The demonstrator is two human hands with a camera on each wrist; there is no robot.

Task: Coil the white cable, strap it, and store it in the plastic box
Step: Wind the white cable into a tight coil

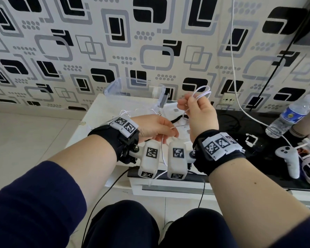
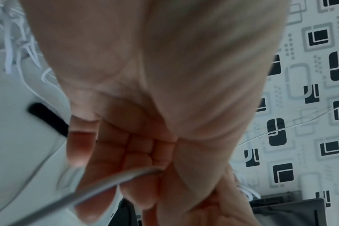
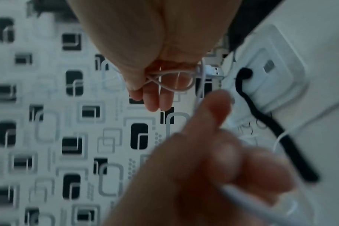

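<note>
Right hand (image 1: 198, 113) is raised with its grip pinched on a few small loops of the white cable (image 1: 202, 92), thumb and fingers curled round the bundle so the loops stick up above the fingertips. Left hand (image 1: 156, 128) sits lower and just beside it, grip closed on a straight run of the same cable, which dangles down between the two wrist cameras. Rest of the cable is a loose tangle on the white worktop (image 1: 100, 111) behind the hands. A black strap (image 1: 177, 119) lies there too, right by the tangle. The clear plastic box (image 1: 131, 89) stands open at the back of the worktop against the patterned wall. Off to the right there's a water bottle (image 1: 290, 116) and a white controller (image 1: 288, 158) on a dark surface.
</note>
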